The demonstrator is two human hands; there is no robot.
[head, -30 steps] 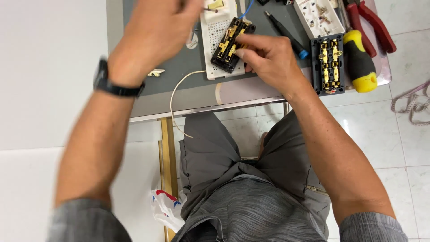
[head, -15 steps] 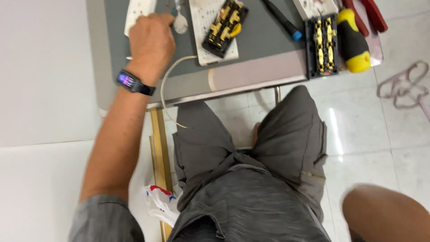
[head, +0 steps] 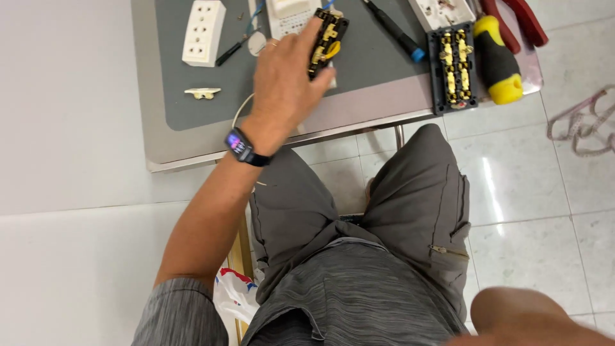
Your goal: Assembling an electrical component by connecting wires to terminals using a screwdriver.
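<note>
The left hand (head: 285,83) reached over the grey mat on the table (head: 192,150), its fingers (head: 306,40) spread and curled loosely beside the black socket insert (head: 328,40) with brass contacts. The fingertips touched its left edge; whether they gripped it could not be told. The insert lay tilted at the mat's upper middle, over a white plate (head: 291,14). The right hand was out of view; only a blurred forearm showed at the lower right. A white socket cover (head: 204,32) lay well to the left. A white bag (head: 234,296) with red and blue patches sat on the floor under the left elbow.
</note>
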